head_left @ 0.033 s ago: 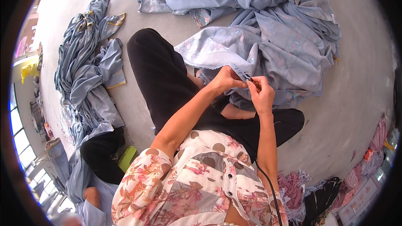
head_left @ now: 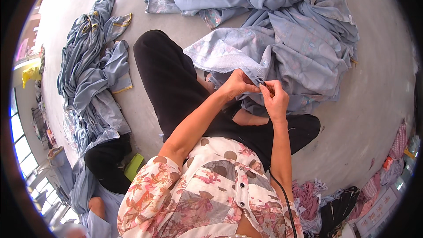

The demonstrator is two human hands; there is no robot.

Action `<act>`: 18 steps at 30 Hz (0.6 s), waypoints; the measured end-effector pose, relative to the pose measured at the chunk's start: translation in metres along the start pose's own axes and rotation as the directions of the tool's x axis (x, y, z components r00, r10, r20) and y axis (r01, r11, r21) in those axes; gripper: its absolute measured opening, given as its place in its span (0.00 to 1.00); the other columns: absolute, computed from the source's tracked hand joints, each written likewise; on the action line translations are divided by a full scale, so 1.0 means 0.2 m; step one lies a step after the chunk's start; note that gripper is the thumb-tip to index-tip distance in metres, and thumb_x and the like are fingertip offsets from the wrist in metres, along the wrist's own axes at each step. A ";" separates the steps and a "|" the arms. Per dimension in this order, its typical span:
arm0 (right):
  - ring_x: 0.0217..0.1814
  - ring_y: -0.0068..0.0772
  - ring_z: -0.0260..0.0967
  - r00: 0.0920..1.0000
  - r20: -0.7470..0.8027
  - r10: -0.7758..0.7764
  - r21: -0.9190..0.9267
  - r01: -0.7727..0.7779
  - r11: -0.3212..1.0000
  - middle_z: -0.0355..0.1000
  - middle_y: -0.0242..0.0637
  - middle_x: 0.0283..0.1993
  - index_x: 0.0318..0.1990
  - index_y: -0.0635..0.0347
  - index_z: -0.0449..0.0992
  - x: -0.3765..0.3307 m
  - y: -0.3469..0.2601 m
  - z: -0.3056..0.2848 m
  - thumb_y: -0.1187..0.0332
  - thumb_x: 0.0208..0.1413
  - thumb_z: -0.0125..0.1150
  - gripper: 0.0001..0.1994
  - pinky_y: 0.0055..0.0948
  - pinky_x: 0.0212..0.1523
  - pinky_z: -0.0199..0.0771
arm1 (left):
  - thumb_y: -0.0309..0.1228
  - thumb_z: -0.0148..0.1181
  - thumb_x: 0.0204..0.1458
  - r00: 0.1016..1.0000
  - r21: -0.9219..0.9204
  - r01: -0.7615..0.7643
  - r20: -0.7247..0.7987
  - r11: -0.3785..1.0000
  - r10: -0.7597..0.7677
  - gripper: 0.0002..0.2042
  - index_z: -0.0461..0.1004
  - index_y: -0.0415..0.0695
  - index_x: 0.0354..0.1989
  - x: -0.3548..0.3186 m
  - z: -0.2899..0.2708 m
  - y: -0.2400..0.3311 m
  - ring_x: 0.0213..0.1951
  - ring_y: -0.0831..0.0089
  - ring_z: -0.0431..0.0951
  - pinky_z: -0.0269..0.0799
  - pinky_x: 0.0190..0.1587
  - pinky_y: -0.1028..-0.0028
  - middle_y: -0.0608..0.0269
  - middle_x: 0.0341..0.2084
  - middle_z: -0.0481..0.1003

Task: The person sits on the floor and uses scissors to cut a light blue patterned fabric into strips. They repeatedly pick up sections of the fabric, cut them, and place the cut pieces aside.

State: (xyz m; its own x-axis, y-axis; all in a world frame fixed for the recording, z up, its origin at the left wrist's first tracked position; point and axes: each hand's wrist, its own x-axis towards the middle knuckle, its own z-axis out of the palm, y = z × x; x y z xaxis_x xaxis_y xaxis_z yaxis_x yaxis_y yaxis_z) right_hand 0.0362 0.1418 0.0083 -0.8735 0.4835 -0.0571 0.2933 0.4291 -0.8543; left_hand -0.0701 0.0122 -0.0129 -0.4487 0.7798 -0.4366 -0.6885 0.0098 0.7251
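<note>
Pale blue-grey patterned fabric lies bunched on the floor in front of my crossed legs. Its light edge runs up to my left hand, which pinches it between thumb and fingers. Close beside it on the right, my right hand is closed on a small dark tool; its tip meets the fabric edge by my left fingertips. The tool's kind is too small to make out, and my fingers cover most of it.
Another heap of blue-grey garments with yellow edging lies at left. Beside me at lower left are another person's dark-clothed leg and a green container. Pink and dark cloth is piled at lower right. A black cable runs along my right forearm.
</note>
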 end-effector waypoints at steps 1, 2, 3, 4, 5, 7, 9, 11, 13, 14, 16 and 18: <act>0.24 0.31 0.73 1.000 -0.003 0.011 -0.006 -0.011 1.000 0.73 0.39 0.24 0.33 0.63 0.71 0.00 0.00 0.00 0.68 0.50 0.63 0.09 0.27 0.26 0.70 | 0.14 0.64 0.38 1.000 -0.005 0.003 -0.004 1.000 -0.003 0.13 0.75 0.34 0.36 0.00 0.00 0.00 0.35 0.76 0.77 0.73 0.41 0.77 0.60 0.32 0.77; 0.23 0.32 0.73 1.000 -0.006 0.020 -0.013 -0.021 1.000 0.73 0.39 0.24 0.33 0.63 0.71 0.00 0.00 0.00 0.68 0.50 0.63 0.09 0.27 0.25 0.70 | 0.14 0.64 0.38 1.000 -0.011 0.006 -0.008 1.000 -0.006 0.13 0.75 0.34 0.36 0.00 0.01 0.01 0.35 0.76 0.77 0.73 0.41 0.77 0.61 0.32 0.77; 0.23 0.30 0.72 0.999 -0.031 0.011 -0.028 -0.012 1.000 0.73 0.38 0.24 0.33 0.63 0.71 -0.01 0.01 0.00 0.68 0.51 0.63 0.09 0.26 0.25 0.69 | 0.14 0.64 0.38 1.000 -0.017 0.009 -0.012 1.000 -0.009 0.13 0.75 0.35 0.35 0.00 0.01 0.01 0.34 0.76 0.77 0.73 0.41 0.77 0.61 0.32 0.77; 0.22 0.27 0.70 0.998 -0.056 0.001 -0.042 -0.003 0.999 0.73 0.36 0.24 0.33 0.63 0.71 -0.01 0.03 0.01 0.68 0.51 0.63 0.09 0.24 0.25 0.68 | 0.14 0.64 0.38 1.000 -0.017 0.005 -0.019 1.000 -0.005 0.13 0.75 0.35 0.35 0.00 0.01 0.00 0.34 0.76 0.76 0.73 0.41 0.77 0.61 0.32 0.77; 0.22 0.25 0.69 0.997 -0.081 -0.011 -0.058 0.006 0.998 0.73 0.35 0.23 0.33 0.63 0.71 -0.02 0.05 0.01 0.68 0.51 0.62 0.08 0.23 0.24 0.67 | 0.14 0.65 0.37 1.000 -0.017 0.000 -0.026 1.000 0.000 0.13 0.75 0.35 0.35 0.00 0.01 0.00 0.34 0.76 0.76 0.73 0.40 0.77 0.61 0.32 0.77; 0.22 0.16 0.63 0.970 -0.157 0.183 0.217 -0.147 0.965 0.71 0.29 0.24 0.33 0.64 0.71 -0.02 0.07 -0.02 0.69 0.53 0.61 0.08 0.19 0.24 0.64 | 0.15 0.65 0.37 0.999 -0.002 0.004 -0.045 1.000 -0.004 0.14 0.75 0.35 0.35 0.00 0.01 0.00 0.34 0.76 0.76 0.73 0.41 0.77 0.61 0.32 0.77; 0.23 0.13 0.60 0.971 -0.157 0.182 0.301 -0.129 0.945 0.69 0.27 0.24 0.34 0.65 0.71 -0.01 0.06 -0.05 0.69 0.54 0.61 0.08 0.17 0.24 0.62 | 0.14 0.65 0.36 0.997 0.031 0.025 -0.067 0.999 -0.023 0.14 0.75 0.35 0.36 -0.01 0.02 0.03 0.33 0.76 0.76 0.73 0.41 0.77 0.61 0.32 0.77; 0.23 0.15 0.63 0.992 -0.025 0.123 0.115 -0.119 0.986 0.70 0.30 0.23 0.34 0.65 0.71 -0.03 0.05 -0.05 0.69 0.53 0.62 0.09 0.19 0.25 0.65 | 0.14 0.65 0.36 0.999 0.025 0.023 -0.050 0.999 -0.021 0.15 0.75 0.35 0.37 -0.01 0.01 0.03 0.34 0.76 0.76 0.73 0.41 0.77 0.61 0.32 0.77; 0.23 0.19 0.67 0.995 0.004 0.102 0.094 -0.102 0.990 0.71 0.33 0.23 0.33 0.64 0.72 -0.03 0.02 -0.05 0.68 0.51 0.63 0.09 0.22 0.25 0.67 | 0.14 0.65 0.36 0.999 0.016 0.020 -0.027 1.000 -0.020 0.16 0.74 0.35 0.38 0.00 0.00 0.01 0.34 0.76 0.76 0.73 0.41 0.77 0.61 0.33 0.77; 0.23 0.20 0.68 0.996 0.016 0.087 0.076 -0.088 0.993 0.72 0.33 0.23 0.33 0.64 0.72 -0.02 0.01 -0.05 0.67 0.51 0.63 0.09 0.22 0.25 0.67 | 0.14 0.65 0.36 1.000 0.013 0.020 -0.016 1.000 -0.020 0.16 0.74 0.35 0.38 0.01 0.00 0.00 0.34 0.76 0.76 0.73 0.41 0.77 0.61 0.33 0.77; 0.21 0.23 0.68 1.000 -0.013 -0.020 0.038 0.020 0.999 0.71 0.34 0.22 0.32 0.64 0.71 -0.01 0.01 -0.02 0.69 0.51 0.63 0.09 0.22 0.24 0.67 | 0.14 0.65 0.36 1.000 0.007 0.023 -0.004 1.000 -0.023 0.17 0.74 0.35 0.39 0.01 -0.01 -0.02 0.35 0.75 0.76 0.73 0.42 0.76 0.61 0.34 0.77; 0.21 0.21 0.67 0.998 -0.063 0.021 0.009 -0.020 1.000 0.71 0.33 0.21 0.32 0.64 0.72 -0.01 0.02 -0.02 0.69 0.51 0.62 0.08 0.22 0.24 0.66 | 0.14 0.65 0.37 1.000 0.000 0.022 -0.003 1.000 -0.022 0.17 0.73 0.34 0.40 0.01 0.00 -0.03 0.36 0.75 0.76 0.73 0.42 0.75 0.61 0.34 0.77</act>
State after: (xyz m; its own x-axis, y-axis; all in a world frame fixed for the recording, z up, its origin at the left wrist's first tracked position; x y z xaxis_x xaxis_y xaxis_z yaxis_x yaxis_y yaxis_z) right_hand 0.0408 0.1454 0.0070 -0.8408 0.5397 -0.0418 0.3072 0.4122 -0.8577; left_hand -0.0668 0.0136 -0.0178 -0.4353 0.7774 -0.4540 -0.6980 0.0271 0.7156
